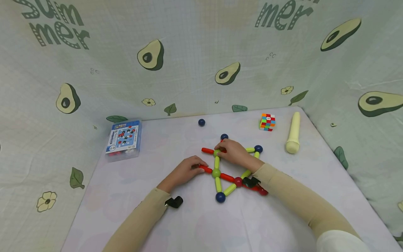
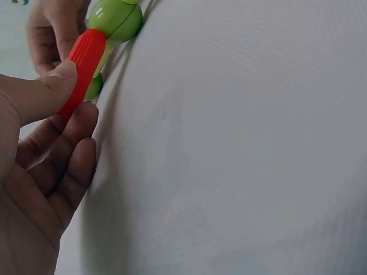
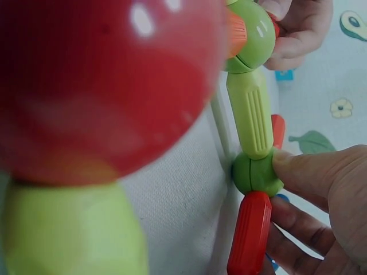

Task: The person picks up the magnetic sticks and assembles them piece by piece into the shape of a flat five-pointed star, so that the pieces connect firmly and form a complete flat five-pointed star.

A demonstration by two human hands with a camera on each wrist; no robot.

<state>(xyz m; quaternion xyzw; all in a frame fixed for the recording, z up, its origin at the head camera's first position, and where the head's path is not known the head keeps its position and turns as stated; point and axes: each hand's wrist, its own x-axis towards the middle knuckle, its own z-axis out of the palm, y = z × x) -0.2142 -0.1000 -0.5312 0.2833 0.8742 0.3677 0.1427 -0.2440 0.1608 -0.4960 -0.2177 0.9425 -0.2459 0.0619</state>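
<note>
A flat frame of magnetic rods and balls lies on the table. My left hand (image 1: 184, 170) pinches the outer end of a red rod (image 2: 86, 66) between thumb and fingers; its inner end meets a green ball (image 1: 216, 173). Farther up the frame, my right hand (image 1: 235, 152) has thumb and fingers on a second green ball (image 3: 256, 173), with a yellow-green rod (image 3: 250, 114) joining the two balls. Another red rod (image 1: 207, 151) points left from that second ball. A crimson ball (image 1: 238, 181) and dark blue balls form other corners. The right forearm hides part of the frame.
A loose dark blue ball (image 1: 201, 122) lies beyond the frame. At the back left is a boxed toy set (image 1: 124, 140). A puzzle cube (image 1: 267, 122) and a pale yellow microphone-shaped thing (image 1: 293, 133) stand at the right. Patterned cloth walls surround the table.
</note>
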